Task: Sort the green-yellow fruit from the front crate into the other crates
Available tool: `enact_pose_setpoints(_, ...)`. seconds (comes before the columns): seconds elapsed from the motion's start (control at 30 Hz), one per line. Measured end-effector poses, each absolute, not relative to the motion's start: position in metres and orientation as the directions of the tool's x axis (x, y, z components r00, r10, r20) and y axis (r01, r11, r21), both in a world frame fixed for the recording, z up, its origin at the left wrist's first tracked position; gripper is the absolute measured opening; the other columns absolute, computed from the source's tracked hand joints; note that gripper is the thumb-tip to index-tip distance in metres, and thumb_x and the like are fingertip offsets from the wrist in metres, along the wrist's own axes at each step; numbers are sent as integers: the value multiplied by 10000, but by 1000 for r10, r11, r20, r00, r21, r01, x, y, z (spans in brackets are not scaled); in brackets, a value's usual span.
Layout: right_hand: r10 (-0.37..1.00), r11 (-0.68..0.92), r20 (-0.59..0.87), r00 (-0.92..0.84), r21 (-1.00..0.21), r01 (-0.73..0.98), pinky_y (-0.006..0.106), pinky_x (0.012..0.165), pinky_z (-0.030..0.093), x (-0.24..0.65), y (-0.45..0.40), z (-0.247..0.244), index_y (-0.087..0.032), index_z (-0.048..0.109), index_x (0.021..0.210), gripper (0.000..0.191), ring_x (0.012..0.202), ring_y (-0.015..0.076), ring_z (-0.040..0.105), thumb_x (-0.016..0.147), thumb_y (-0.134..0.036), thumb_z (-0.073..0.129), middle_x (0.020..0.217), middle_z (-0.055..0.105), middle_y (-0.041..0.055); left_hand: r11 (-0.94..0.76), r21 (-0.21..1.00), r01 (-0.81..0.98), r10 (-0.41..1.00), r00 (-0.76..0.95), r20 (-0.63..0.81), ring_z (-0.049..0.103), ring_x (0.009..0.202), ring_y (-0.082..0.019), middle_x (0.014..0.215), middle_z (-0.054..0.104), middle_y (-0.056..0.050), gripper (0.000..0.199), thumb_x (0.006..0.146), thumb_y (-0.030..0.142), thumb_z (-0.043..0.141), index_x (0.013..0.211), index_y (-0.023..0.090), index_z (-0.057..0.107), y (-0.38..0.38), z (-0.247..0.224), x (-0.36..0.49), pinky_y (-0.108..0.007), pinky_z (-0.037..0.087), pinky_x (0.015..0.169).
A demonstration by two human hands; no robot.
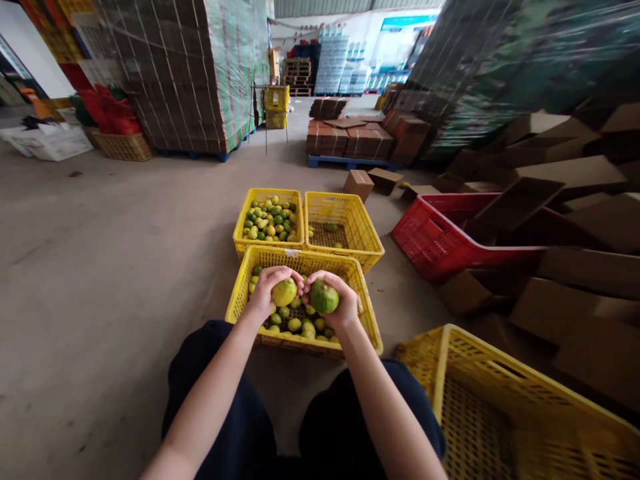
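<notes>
My left hand point(273, 288) is closed around a yellow lemon point(285, 292). A larger, mostly green lemon point(324, 297) sits in my right hand point(343, 300), its fingers curled over the top. The two hands almost meet above the near yellow crate point(371, 327), which holds several green and yellow lemons point(295, 325). Part of its contents is hidden behind my hands. Just beyond stand two more yellow crates: the left crate point(239, 223) is well filled with similar fruit, while the right crate point(367, 230) has only a few pieces inside.
A large yellow crate point(445, 360) stands by my right knee. Beyond it are a red crate point(425, 233) and a heap of cardboard boxes point(565, 293). Wrapped pallet stacks point(175, 80) rise at the back left, and flattened cartons point(350, 140) lie on a blue pallet.
</notes>
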State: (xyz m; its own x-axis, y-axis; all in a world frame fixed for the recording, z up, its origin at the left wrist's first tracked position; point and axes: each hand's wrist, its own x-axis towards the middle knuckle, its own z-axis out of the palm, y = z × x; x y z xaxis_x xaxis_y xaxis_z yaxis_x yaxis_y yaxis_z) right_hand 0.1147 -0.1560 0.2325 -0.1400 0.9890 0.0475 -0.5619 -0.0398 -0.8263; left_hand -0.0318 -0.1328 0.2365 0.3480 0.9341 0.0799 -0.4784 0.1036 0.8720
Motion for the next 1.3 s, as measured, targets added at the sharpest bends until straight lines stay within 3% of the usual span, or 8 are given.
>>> enact_pose_setpoints(0.37,990,-53,30,-139,-831,-554,276,409,435,110,-158,235,-157,706,616,278,499,182,578,632,-416,607,564,617,53,199,795,-573,929,368,33,568,479,-122,554,631,-39,242,698,341,622,605,123,674,-133,236,-31,-222,477,466)
enact_pose_setpoints(0.5,984,-175,-130,-119,-811,-558,259,406,432,107,-152,232,-158,694,635,294,463,159,569,643,-449,647,573,633,34,485,487,-726,874,401,-273,601,513,-109,546,611,-3,201,763,266,590,600,149,610,-129,236,-30,-200,498,487)
enact_pose_setpoints(0.6,946,-267,-324,-14,-754,-600,259,453,466,108,-142,221,-177,676,678,277,511,162,598,680,-452,647,583,648,19,503,233,-832,816,368,-446,679,707,-137,648,664,-14,167,815,223,538,671,164,597,-125,231,-27,-229,553,644)
enact_pose_setpoints(0.67,920,-269,-387,65,-743,-612,291,538,514,109,-137,214,-190,662,714,282,615,194,645,705,-469,622,622,667,26,494,198,-847,804,359,-474,689,842,-180,794,704,-60,166,830,243,501,750,157,619,-124,226,-26,-280,562,712)
enact_pose_setpoints(0.8,940,-35,-151,306,-934,-355,387,824,521,107,-138,206,-206,666,876,337,964,257,649,747,-504,577,921,713,64,543,274,-794,797,384,-467,678,869,-213,916,698,-98,321,838,324,441,986,134,652,-124,220,-25,-345,553,741)
enact_pose_setpoints(0.9,932,137,98,349,-986,-91,402,1064,362,99,-146,208,-224,638,1097,433,1221,252,510,756,-490,615,1219,624,66,575,343,-743,792,402,-459,655,716,-166,856,692,-52,302,806,323,490,991,152,656,-129,220,-21,-313,539,686)
enact_pose_setpoints(1.1,928,355,369,-45,-843,405,504,1146,210,81,-164,206,-221,505,1339,616,1416,310,257,820,-551,542,1527,303,124,519,452,-726,819,271,-505,528,475,-109,521,535,19,97,648,224,598,605,165,534,-136,216,-14,-216,401,476)
enact_pose_setpoints(1.3,834,542,517,-193,-699,467,574,1138,183,77,-171,206,-204,513,1241,455,1461,319,104,854,-435,573,1539,283,152,493,501,-711,868,364,-338,659,761,-224,708,670,-48,190,726,340,547,778,179,632,-133,215,-22,-327,512,696)
